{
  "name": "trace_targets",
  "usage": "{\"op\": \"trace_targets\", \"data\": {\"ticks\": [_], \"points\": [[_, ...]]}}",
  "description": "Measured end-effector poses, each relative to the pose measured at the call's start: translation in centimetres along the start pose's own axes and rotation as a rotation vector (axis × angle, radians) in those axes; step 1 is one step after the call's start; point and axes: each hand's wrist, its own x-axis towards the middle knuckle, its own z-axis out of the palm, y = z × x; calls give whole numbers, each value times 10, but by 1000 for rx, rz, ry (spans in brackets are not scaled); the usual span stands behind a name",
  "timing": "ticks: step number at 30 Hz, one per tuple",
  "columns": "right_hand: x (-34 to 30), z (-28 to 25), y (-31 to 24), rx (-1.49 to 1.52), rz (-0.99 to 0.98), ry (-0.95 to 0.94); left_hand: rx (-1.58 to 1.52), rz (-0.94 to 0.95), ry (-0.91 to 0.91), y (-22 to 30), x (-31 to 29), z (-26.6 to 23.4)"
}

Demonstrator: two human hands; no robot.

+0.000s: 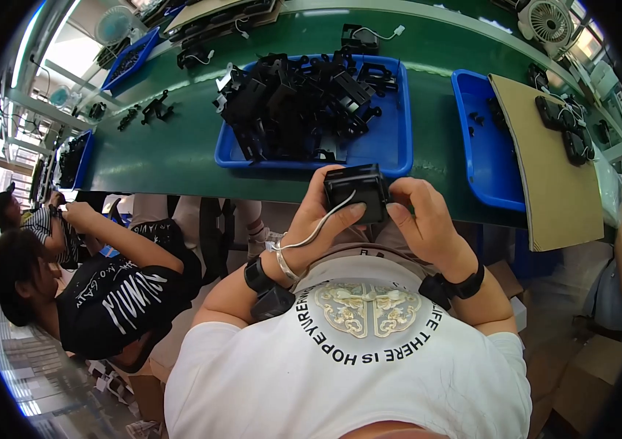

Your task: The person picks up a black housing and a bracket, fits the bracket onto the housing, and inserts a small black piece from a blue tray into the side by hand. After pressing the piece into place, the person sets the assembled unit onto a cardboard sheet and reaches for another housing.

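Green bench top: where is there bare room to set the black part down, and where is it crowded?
Bare green bench lies left of the middle blue tray, below the loose black brackets. A narrower strip runs between that tray and the right blue tray. The middle tray's left half is heaped with black parts; cardboard covers the right.

From my remote seat, the underside of the small black part (356, 192) stayed hidden behind my left hand (320, 216) and right hand (422, 223). Its white wire (316, 229) vanished under my left wrist. The heap of black parts in the blue tray (391, 139) was too tangled to tell apart. The cardboard sheet (552, 175) covered part of a second blue tray (483, 157).
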Motion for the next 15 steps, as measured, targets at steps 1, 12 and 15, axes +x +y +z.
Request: {"op": "trace_targets", "data": {"ticks": [1,12,15], "points": [[0,2,-2,-4,-27,54,12,-3,-9,-2,0,0],[-5,14,-5,153,124,102,-28,-21,-63,1,-7,-4],[-2,14,0,86,100,85,28,-5,-61,-2,-6,-6]]}}
